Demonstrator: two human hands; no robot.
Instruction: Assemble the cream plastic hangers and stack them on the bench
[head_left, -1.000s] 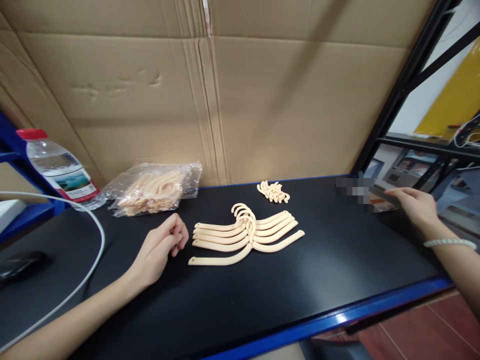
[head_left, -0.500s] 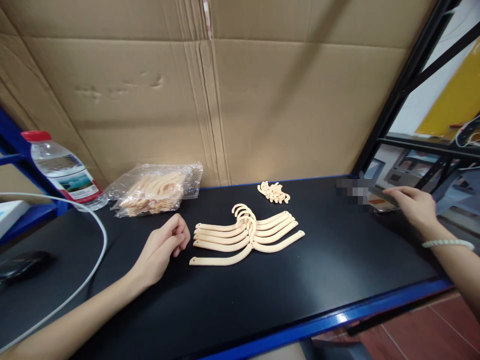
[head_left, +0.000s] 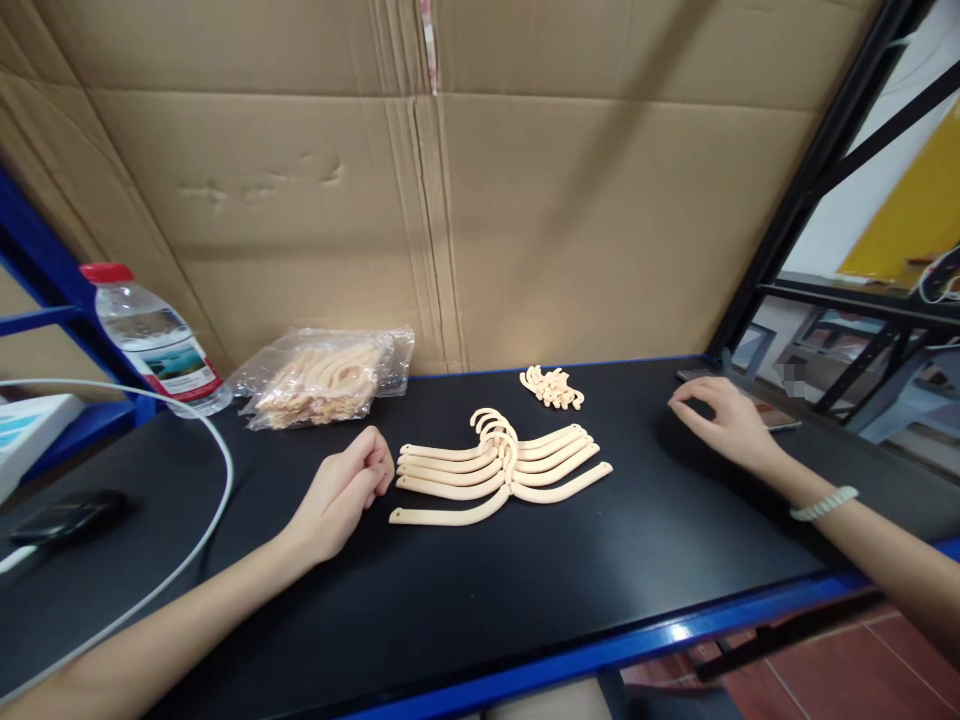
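Cream-coloured hangers [head_left: 450,491] lie stacked in a fan at the middle of the black tabletop, their hooks pointing away from me. Just left of their arm ends, my left hand [head_left: 346,487] rests on the table, fingers curled in and nothing seen in them. Over the right side of the table is my right hand [head_left: 718,420], fingers bent and apart from the thumb, with nothing in it. A phone [head_left: 778,416] lies partly hidden behind this hand. Beyond the hangers sits a small pile of cream hooks [head_left: 553,388].
A clear plastic bag [head_left: 322,375] of cream parts lies at the back left, beside a red-capped water bottle [head_left: 161,345]. A white cable [head_left: 227,470] curves past a black mouse [head_left: 71,515] on the left. Cardboard [head_left: 570,220] stands along the back edge.
My right hand has moved left, away from the phone and over the table. My left hand stays beside the hangers. The view has shifted slightly.
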